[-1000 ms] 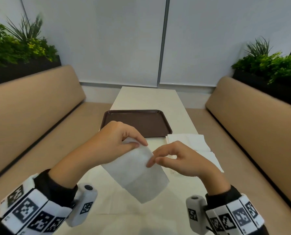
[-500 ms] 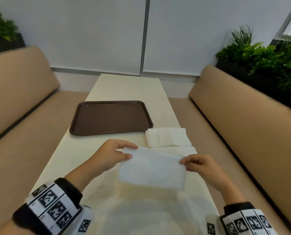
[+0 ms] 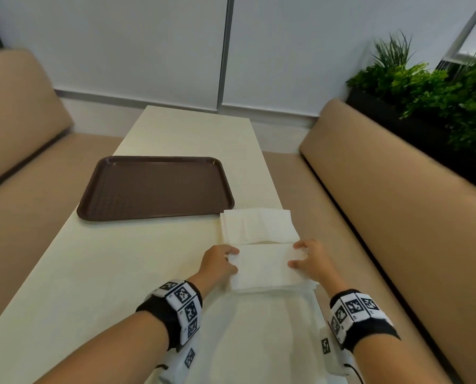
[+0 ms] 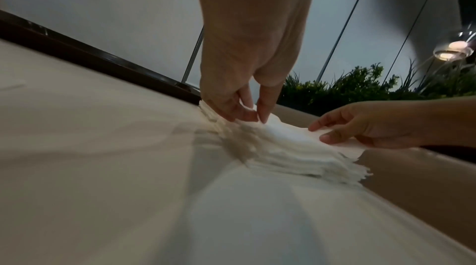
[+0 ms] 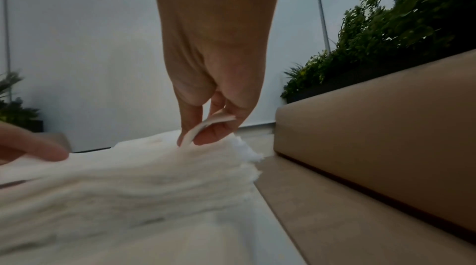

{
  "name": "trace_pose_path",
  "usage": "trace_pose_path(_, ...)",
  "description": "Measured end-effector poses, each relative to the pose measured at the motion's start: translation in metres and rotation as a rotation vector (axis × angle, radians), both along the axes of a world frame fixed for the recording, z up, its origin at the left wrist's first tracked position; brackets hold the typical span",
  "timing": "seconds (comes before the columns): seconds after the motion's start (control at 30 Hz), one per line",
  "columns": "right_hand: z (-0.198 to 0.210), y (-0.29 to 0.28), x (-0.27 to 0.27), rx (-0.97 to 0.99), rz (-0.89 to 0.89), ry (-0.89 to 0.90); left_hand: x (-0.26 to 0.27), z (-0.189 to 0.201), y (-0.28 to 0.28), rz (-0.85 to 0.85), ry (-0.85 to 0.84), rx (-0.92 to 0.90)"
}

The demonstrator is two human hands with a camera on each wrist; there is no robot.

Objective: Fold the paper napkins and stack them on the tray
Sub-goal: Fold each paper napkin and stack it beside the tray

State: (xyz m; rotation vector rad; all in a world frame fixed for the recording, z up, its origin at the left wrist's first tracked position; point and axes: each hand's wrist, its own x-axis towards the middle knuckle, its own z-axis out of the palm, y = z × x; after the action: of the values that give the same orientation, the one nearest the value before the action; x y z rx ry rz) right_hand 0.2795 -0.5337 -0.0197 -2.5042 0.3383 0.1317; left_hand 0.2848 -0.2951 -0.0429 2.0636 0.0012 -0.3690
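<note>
A folded white napkin (image 3: pixel 263 261) lies on top of a pile of napkins (image 3: pixel 273 286) on the table's right side. My left hand (image 3: pixel 225 257) pinches its left end (image 4: pixel 253 114). My right hand (image 3: pixel 300 257) pinches its right end between thumb and fingers (image 5: pixel 208 124). In the left wrist view the right hand (image 4: pixel 360 126) holds the far edge over the pile (image 4: pixel 296 157). The brown tray (image 3: pixel 153 187) sits beyond to the left with nothing on it. A second pile of napkins (image 3: pixel 256 225) lies just behind the held one.
The cream table (image 3: pixel 92 273) is long and narrow, with tan benches (image 3: pixel 397 203) on both sides. Planters with green plants (image 3: pixel 425 87) stand behind the right bench. A white wall closes the far end.
Both hands have carried the folded napkin forward and down from mid-air onto the pile on the right. The head view has tilted down and shifted right.
</note>
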Motion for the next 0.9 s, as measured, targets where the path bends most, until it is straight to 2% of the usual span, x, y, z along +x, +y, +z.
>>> trace_pose_path(0.2,-0.014,0.012,-0.005,-0.134,-0.028,0.021,0.002,-0.016,-0.007,-0.077,-0.079,0.191)
trace_pose_path(0.3,-0.001,0.024,-0.013,-0.533,-0.017,0.161,-0.011,-0.012,-0.008,-0.126,-0.101,0.289)
trace_pose_path(0.37,0.015,0.042,-0.017,-0.655,0.011,0.159,-0.025,-0.002,0.006,-0.118,-0.156,0.315)
trace_pose_path(0.43,0.028,0.072,-0.022,-0.576,0.113,0.023,-0.047,0.011,0.036,-0.095,-0.203,0.249)
trace_pose_path(0.5,0.036,0.112,-0.029,-0.385,0.328,-0.09,-0.076,0.02,0.082,-0.091,-0.211,0.181)
trace_pose_path(0.57,0.036,0.158,-0.037,-0.159,0.541,-0.073,-0.112,0.021,0.136,-0.071,-0.181,0.112)
trace_pose_path(0.63,0.027,0.203,-0.042,-0.062,0.684,0.026,-0.153,0.022,0.188,0.041,-0.136,0.01)
trace_pose_path(0.73,0.005,0.257,-0.037,-0.104,0.763,0.106,-0.208,0.017,0.25,0.237,-0.157,-0.039)
trace_pose_path(0.9,-0.017,0.299,-0.028,-0.278,0.718,0.162,-0.272,0.014,0.314,0.498,-0.162,-0.068)
